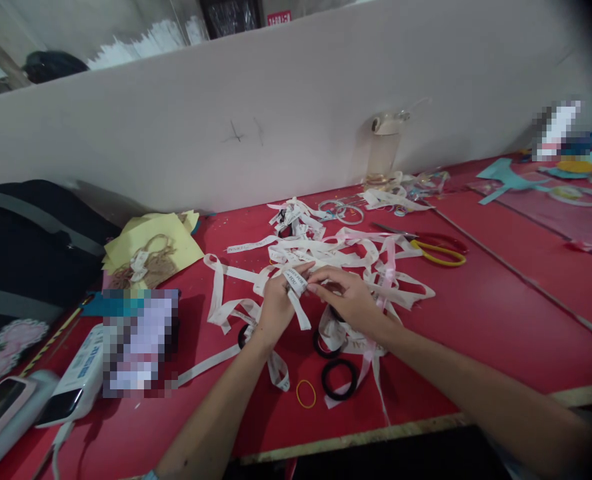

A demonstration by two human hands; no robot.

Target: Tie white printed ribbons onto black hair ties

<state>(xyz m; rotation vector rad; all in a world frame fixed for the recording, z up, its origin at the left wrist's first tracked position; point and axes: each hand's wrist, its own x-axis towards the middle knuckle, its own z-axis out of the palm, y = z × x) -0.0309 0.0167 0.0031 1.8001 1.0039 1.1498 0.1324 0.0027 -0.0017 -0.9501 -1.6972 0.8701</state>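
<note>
My left hand (276,303) and my right hand (349,297) meet over the middle of a red table (501,313). Both pinch the same strip of white printed ribbon (299,293), which hangs down between them. Under and behind the hands lies a tangled heap of white ribbon strips (336,250), with a pink ribbon (389,267) among them. Near my wrists lie two black hair ties (339,379) and a thin yellow elastic band (306,393).
Scissors with red and yellow handles (439,250) lie to the right of the heap. Yellow paper sheets (151,250), a dark bag (31,247) and a white device (76,383) sit at the left. A clear jar (383,150) stands against the white partition wall (276,120).
</note>
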